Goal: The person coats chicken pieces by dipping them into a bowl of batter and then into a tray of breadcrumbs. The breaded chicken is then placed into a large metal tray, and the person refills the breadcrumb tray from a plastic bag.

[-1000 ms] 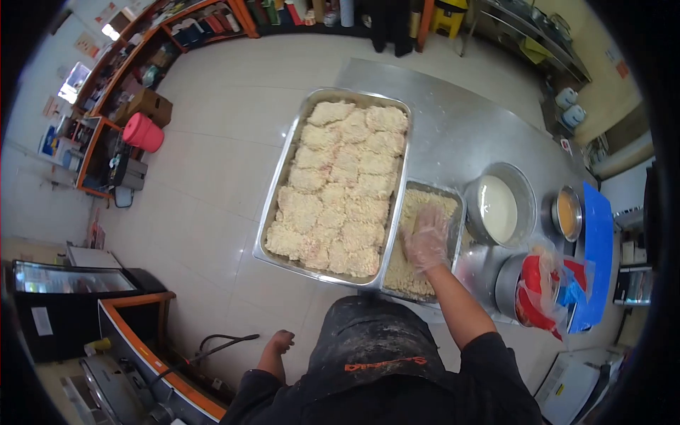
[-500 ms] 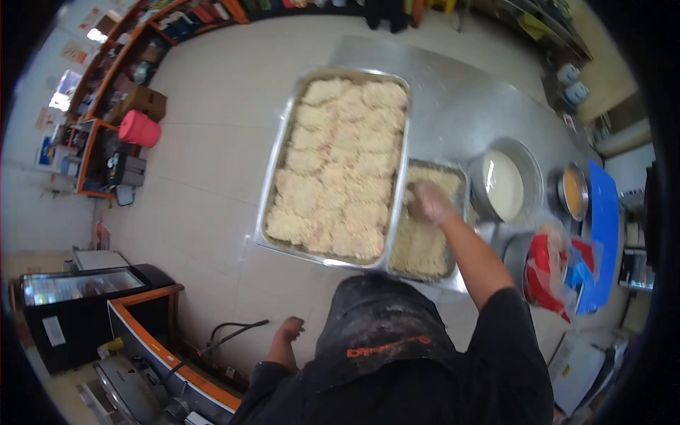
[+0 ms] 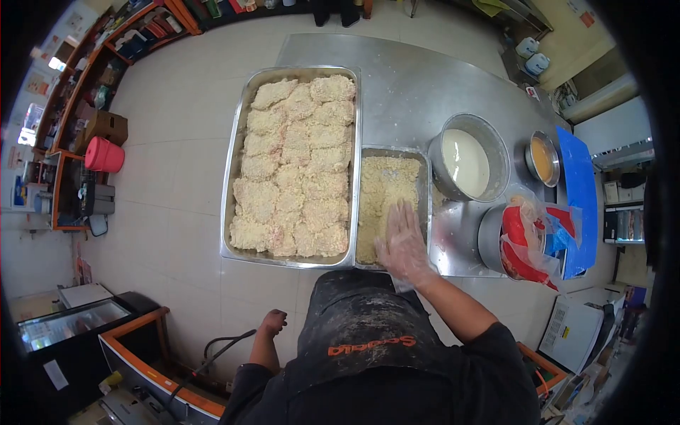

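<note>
My right hand (image 3: pixel 406 246), in a clear plastic glove, lies palm down with its fingers spread on the crumbs (image 3: pixel 386 180) in the smaller metal tray (image 3: pixel 427 185). Left of it, a large metal tray (image 3: pixel 356 127) is filled with several crumb-coated pieces (image 3: pixel 290 170) in rows. My left hand (image 3: pixel 273 321), bare, hangs low in front of the large tray, away from the table, its fingers curled; whether anything is in them is too small to tell.
On the steel table (image 3: pixel 397 78), a pot of white batter (image 3: pixel 465 163) stands right of the crumb tray, with a bowl of orange liquid (image 3: pixel 542 159) beyond. Nearer are a red and clear plastic bag (image 3: pixel 520 248) and a blue board (image 3: pixel 579 191). Another person's feet (image 3: pixel 336 14) show at the top.
My right hand has drawn back toward the near end of the crumb tray and flattened out with its fingers spread. The camera view has shifted, so the table contents appear further left.
</note>
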### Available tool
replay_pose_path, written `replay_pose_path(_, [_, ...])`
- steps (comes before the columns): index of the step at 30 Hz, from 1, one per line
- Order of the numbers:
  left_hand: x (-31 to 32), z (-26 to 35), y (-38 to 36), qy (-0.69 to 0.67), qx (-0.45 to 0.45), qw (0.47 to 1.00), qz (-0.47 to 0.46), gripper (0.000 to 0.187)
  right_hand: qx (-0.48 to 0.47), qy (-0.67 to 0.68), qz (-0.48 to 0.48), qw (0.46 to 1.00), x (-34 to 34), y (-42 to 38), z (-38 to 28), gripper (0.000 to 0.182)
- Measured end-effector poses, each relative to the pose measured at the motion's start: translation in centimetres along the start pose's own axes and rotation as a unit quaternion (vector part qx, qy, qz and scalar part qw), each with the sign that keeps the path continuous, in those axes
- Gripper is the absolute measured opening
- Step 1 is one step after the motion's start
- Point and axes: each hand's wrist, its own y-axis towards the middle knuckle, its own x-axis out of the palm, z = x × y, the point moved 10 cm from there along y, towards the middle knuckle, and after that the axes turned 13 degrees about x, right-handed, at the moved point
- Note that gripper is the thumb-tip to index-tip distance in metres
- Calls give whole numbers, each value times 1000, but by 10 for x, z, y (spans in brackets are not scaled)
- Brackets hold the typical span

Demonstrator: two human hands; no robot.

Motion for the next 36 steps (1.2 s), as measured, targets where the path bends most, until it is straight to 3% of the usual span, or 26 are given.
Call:
replay_pose_path(1, [-1, 0, 5, 20, 16, 1000, -8, 33, -2, 19, 29, 999, -8, 11, 0, 78])
replay_pose_path(4, [-17, 13, 10, 61, 52, 997, -6, 34, -33, -11, -73, 997, 18, 34, -1, 75])
replay_pose_path(7, [-23, 26, -2, 35, 53, 998, 31, 35, 41, 26, 29, 998, -8, 67, 8, 75])
replay_pose_path(10, [-19, 15, -10, 32, 36, 998, 36, 36, 28, -34, 95, 994, 16, 71, 9, 76])
replay_pose_path(13, [-8, -8, -18, 53, 16, 998, 15, 36, 44, -57, 29, 997, 19, 67, 10, 76])
replay_pose_path(16, [6, -29, -8, 62, 7, 998, -14, 34, 32, -28, 62, 997, 4, 68, 8, 65])
replay_pose_path(19, [29, -48, -20, 13, 3, 1000, 3, 33, 27, -68, -135, 988, 26, 83, 46, 45])
replay_pose_path(22, [51, -72, -33, -73, -27, 996, 32, 32, -77, -71, -71, 992, 18, 86, 55, 30])
replay_pose_path(25, [89, -101, -38, -113, -54, 992, 17, 32, -33, -9, -219, 975, 15, 87, 46, 29])
replay_pose_path(28, [120, -116, -62, -131, -64, 989, 31, 31, -44, 64, -257, 963, 49, 100, 52, 36])
replay_pose_path(30, [143, -121, -84, -134, -69, 988, 40, 30, -99, 64, -183, 976, 51, 104, 50, 34])
replay_pose_path(32, [165, -145, -69, -7, 90, 996, 10, 26, -139, 55, -116, 982, 43, 99, 42, 32])
replay_pose_path(34, [182, -160, -73, 50, 148, 988, 6, 23, -158, 35, -59, 985, 14, 89, 32, 30])
replay_pose_path(36, [197, -176, -90, 43, 116, 992, 8, 19, -192, 49, -70, 978, -15, 70, 17, 26])
